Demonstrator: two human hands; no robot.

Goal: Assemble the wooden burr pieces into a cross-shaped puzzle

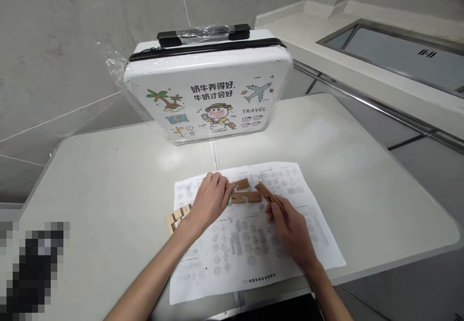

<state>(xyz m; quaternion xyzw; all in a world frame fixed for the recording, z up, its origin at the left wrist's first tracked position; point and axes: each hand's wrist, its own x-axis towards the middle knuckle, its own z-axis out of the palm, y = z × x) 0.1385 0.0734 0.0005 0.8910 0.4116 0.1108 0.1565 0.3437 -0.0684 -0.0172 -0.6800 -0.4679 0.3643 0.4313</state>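
A printed instruction sheet lies on the white table. On it rest several notched wooden puzzle bars. My left hand lies over the sheet's upper left with its fingers curled against one short bar. My right hand pinches the end of a slanted wooden bar. A pale assembled cluster of wooden pieces sits under my left wrist, partly hidden.
A small white suitcase with cartoon prints and a black handle stands at the table's far edge, wrapped in plastic. A counter with a recessed metal panel runs along the right. A blurred dark patch covers the lower left corner.
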